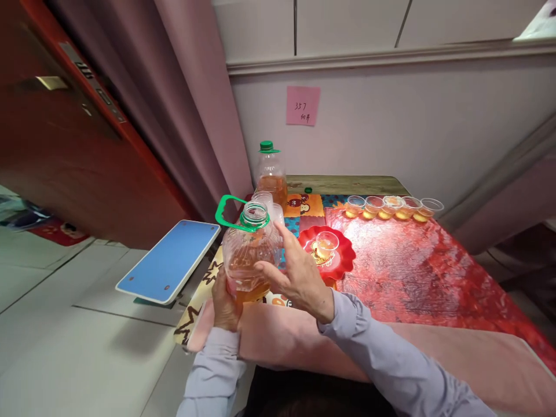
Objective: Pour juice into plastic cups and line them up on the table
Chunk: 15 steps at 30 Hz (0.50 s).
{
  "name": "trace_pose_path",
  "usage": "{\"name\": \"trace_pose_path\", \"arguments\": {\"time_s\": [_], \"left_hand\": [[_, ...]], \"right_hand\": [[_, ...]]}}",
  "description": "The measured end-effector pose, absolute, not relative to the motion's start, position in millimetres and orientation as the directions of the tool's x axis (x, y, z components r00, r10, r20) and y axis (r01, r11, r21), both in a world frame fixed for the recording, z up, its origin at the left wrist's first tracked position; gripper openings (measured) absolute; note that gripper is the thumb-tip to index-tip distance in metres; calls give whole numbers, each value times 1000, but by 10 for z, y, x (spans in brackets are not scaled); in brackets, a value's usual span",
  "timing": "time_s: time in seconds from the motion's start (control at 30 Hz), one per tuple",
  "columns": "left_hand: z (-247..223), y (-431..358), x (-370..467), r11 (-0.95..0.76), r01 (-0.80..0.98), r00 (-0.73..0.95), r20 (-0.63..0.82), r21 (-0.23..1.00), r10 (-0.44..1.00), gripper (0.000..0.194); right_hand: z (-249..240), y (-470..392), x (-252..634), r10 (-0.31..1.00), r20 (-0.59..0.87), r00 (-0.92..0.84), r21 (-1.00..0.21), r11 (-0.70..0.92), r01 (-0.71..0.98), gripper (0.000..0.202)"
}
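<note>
A clear plastic jug [247, 255] with a green neck ring, green handle and no cap holds amber liquid in its lower part. My left hand [226, 304] grips its base from below. My right hand [297, 275] presses against its right side, fingers spread over the wall. The jug is upright, lifted just above the table's near left corner. Right of it a small clear cup [326, 244] with amber liquid stands on a red scalloped plate [343, 263].
A second capped bottle [271, 174] of amber liquid stands behind, with stacked empty cups [266, 201] before it. Several filled cups [393, 207] line the far edge of the red tablecloth [412, 272]. A blue stool [171, 260] stands left. A pink note [303, 105] hangs on the wall.
</note>
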<state>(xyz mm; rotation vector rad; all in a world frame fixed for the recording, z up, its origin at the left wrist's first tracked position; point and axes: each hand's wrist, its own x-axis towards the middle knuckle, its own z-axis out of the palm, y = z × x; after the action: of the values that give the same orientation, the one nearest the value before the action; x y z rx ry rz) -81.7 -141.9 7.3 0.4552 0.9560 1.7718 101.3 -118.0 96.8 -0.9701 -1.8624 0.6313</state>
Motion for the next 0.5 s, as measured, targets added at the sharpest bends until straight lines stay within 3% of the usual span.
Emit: {"name": "trace_pose_path", "arguments": {"time_s": [0.1,0.23,0.5], "left_hand": [[57,-1395,-824,-119,-701,-377,-224,703,899,62],[30,-1388,-805,-117,-746,-390,-287,656,875,58],[209,-1379,-705,-124,-726,-364,-225,677,904,57]], "right_hand": [[763,-1007,1403,851,480,-213,-753,524,398,77],[488,-646,2076,875,461,-145,-624,436,648,73],[241,-274,2470,939,236,-250,-342,321,883,72]]}}
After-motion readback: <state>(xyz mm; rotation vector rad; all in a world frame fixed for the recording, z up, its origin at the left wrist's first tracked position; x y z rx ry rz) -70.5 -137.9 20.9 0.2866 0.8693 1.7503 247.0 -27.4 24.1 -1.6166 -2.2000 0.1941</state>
